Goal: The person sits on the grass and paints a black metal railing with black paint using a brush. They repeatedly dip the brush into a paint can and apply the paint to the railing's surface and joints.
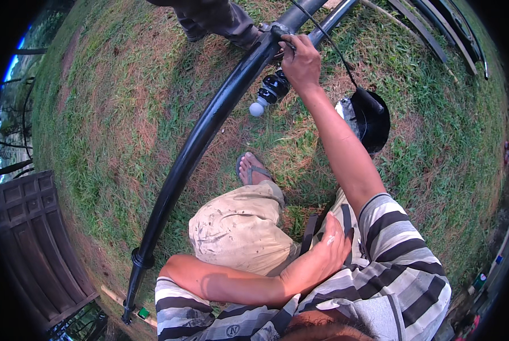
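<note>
- The right hand [300,59] is stretched far forward and up, its fingers closed around a fitting on the long black pipe [209,122]; the grip sits near the pipe's far end, just beside a metal clamp [272,28].
- The pipe runs in a curve over the grass [112,96], from the upper middle of the view down to the lower left, where it ends in a collar and a thinner stub.
- Under the right hand hangs a black ribbed valve piece with a white round tip [268,92], touching or just beside the pipe; I cannot tell which.
- The left hand [325,253] lies across the person's body, fingers loosely spread and flat against the striped shirt [402,267]; it holds nothing.
- A black bucket [371,116] stands on the grass right of the right forearm; a thin black hose [334,48] leads into it.
- Another person's trouser legs [217,17] stand at the pipe's far end.
- A sandalled foot [253,169] rests on the grass near the pipe.
</note>
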The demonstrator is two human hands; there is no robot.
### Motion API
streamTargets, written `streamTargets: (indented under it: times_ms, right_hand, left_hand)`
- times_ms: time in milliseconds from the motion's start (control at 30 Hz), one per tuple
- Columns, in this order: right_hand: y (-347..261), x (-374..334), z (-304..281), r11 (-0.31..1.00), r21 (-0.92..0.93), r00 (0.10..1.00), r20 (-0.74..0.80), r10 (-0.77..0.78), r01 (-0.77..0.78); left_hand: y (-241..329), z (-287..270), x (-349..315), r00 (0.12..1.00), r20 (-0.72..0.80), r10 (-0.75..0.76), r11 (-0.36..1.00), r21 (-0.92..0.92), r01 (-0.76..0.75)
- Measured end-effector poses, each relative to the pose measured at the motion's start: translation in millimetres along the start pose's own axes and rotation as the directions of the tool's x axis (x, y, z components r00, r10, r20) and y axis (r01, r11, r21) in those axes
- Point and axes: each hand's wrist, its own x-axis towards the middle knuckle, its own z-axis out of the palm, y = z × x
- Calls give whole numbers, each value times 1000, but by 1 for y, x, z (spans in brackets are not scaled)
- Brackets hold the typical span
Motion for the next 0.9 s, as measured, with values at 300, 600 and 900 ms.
streamTargets:
  times_ms: [300, 600, 900]
  right_hand:
    - [-9, -5, -7, 996, 1, 986, 139, -90, 91]
    - [-11, -28, -13, 986, 144, 996, 48, 79, -85]
    - [12, -1, -17, 980, 122, 987, 58, 149, -155]
  left_hand:
    - [-15, 2, 7, 1000, -25, 15, 999, 32, -14]
    - [-19, 1, 11, 999, 8, 47, 997, 64, -48]
    - [-7, 1, 13, 998, 6, 58, 998, 4, -58]
